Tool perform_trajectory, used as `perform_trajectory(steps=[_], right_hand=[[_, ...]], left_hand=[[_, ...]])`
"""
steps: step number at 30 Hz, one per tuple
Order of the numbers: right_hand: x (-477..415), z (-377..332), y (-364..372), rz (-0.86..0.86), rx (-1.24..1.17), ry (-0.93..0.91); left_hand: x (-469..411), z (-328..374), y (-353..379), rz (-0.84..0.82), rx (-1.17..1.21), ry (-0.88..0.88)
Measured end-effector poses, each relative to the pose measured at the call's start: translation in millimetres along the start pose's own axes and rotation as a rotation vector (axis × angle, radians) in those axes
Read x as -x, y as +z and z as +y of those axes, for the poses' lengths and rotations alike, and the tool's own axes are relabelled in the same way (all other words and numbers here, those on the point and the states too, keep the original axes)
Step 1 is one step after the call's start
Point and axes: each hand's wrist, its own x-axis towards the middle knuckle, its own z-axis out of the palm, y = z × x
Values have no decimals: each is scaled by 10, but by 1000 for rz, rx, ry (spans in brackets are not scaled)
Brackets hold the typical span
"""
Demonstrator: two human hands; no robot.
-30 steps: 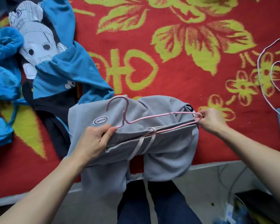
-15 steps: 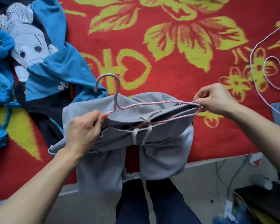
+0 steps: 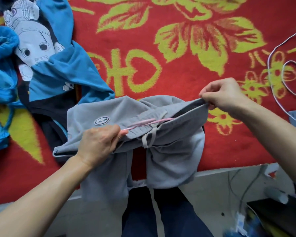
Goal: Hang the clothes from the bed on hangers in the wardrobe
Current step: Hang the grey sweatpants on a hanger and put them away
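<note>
- Centrally, grey sweatpants (image 3: 171, 154) lie on the red blanket (image 3: 178, 79), legs hanging over its edge
- Left hand (image 3: 99, 144) grips pink hanger (image 3: 142, 122) tucked inside the waistband (image 3: 188, 115)
- Right hand (image 3: 224, 94) pinches the waistband's right end

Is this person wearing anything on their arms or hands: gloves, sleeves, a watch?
No. The left hand and right hand are bare: no gloves, rings or watch show. The left forearm and right forearm are bare too, no sleeve in view.
</note>
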Motion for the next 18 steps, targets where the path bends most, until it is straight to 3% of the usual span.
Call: perform_trajectory(steps=[4,8,11,15,18], right_hand=[[113,-190,275,-144,105,-170],[100,-64,520,-255,560,-400],[99,151,652,-111,796,-603],[82,370,491,72,765,-806],[68,489,347,164,709,-850]], left_hand=[[28,-2,9,-3,161,-199],[-17,6,-72,36,252,-282],[-46,10,-89,57,315,-293],[49,-203,-119,10,311,-314],[121,-318,-124,-37,255,-338]])
